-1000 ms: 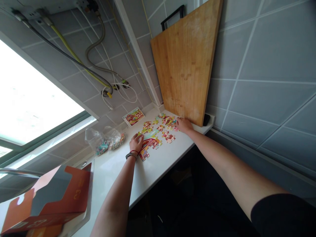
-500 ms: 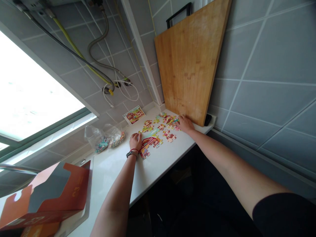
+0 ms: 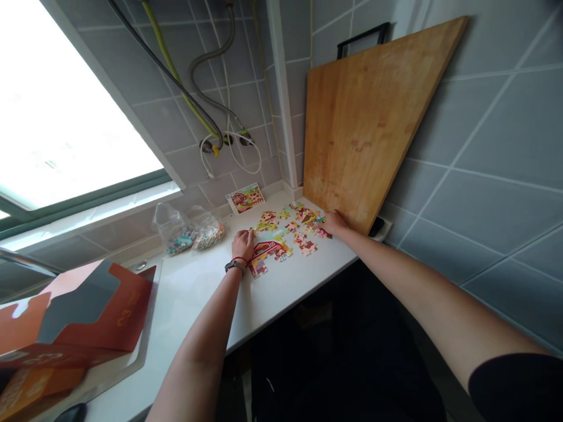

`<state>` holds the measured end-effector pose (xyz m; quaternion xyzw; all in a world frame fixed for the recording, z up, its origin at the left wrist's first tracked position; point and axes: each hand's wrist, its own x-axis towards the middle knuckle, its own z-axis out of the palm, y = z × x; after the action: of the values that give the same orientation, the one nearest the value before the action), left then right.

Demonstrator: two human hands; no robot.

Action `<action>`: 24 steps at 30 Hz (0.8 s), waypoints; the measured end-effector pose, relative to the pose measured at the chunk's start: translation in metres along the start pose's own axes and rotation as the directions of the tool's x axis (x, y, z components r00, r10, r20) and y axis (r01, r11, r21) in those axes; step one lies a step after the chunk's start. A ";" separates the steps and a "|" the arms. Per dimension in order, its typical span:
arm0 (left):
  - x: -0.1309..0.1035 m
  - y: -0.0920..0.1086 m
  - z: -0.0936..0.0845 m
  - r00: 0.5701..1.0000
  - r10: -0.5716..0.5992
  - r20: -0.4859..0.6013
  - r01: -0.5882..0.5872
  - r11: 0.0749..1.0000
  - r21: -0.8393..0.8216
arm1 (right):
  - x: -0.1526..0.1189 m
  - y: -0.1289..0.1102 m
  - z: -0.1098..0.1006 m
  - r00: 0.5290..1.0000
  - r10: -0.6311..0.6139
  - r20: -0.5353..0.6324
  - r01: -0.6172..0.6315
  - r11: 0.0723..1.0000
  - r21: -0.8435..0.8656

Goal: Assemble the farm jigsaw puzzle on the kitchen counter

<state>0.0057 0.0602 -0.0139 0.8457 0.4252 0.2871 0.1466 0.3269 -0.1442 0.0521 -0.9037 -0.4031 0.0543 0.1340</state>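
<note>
My left hand [image 3: 243, 244], with a dark watch and a red cord at the wrist, rests with curled fingers at the left edge of a joined jigsaw section showing a red barn [image 3: 268, 249]. A small yellow bit shows at its fingertips, too small to name. On the right, the fingers of my right hand [image 3: 335, 223] are closed at a jigsaw piece with teal on it [image 3: 321, 220], among colourful joined pieces [image 3: 307, 214]. Between the hands lie smaller joined clusters, one with a pink and brown animal [image 3: 305, 244].
A picture card [image 3: 245, 199] leans against the back wall. Two clear bags of pieces [image 3: 180, 239] lie left of my left hand. A large wooden board [image 3: 365, 123] leans at the right, close to my right hand. An orange box [image 3: 101, 316] stands at the near left.
The camera view has turned, so the wooden board appears farther right. Both hands stay at about the same spots among the pieces; my right hand has shifted only slightly.
</note>
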 end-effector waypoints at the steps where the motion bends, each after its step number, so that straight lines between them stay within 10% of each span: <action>1: 0.000 0.000 0.000 1.000 -0.005 -0.002 0.005 1.000 -0.006 | 0.004 -0.002 -0.001 1.000 0.014 0.014 -0.014 1.000 -0.017; 24: 0.005 -0.008 0.012 0.994 -0.105 -0.039 0.102 0.992 -0.074 | 0.004 -0.022 -0.023 0.982 -0.090 0.168 0.141 0.937 -0.321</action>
<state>0.0101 0.0685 -0.0253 0.8102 0.4610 0.3124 0.1827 0.3188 -0.1319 0.0806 -0.8812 -0.4681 0.0458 -0.0477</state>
